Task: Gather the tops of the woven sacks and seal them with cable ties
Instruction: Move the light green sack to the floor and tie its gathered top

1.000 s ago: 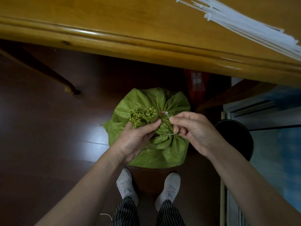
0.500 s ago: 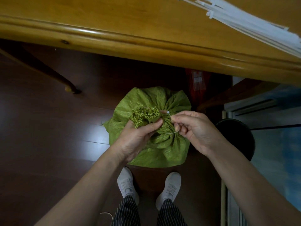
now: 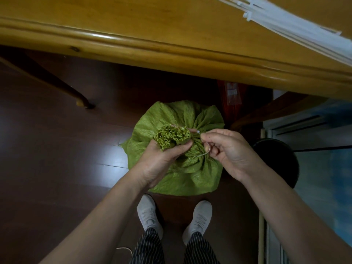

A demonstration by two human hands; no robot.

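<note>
A green woven sack (image 3: 192, 174) stands on the dark floor in front of my feet. Its top is bunched into a frilly tuft (image 3: 172, 136). My left hand (image 3: 162, 161) grips the neck of the sack just under that tuft. My right hand (image 3: 226, 151) pinches a thin white cable tie (image 3: 202, 147) that loops round the gathered neck, its small head showing by my fingertips. Part of the loop is hidden behind the folds.
A yellow wooden table (image 3: 152, 31) juts out above the sack, with a bundle of spare white cable ties (image 3: 297, 29) at its right end. A table leg (image 3: 80, 100) stands at the left. A dark round stool (image 3: 276, 161) is at the right, red packaging (image 3: 231, 98) behind the sack.
My right hand has shifted slightly up and right, drawing the tie along. The left hand keeps its grip on the sack's neck and the sack has barely moved.
</note>
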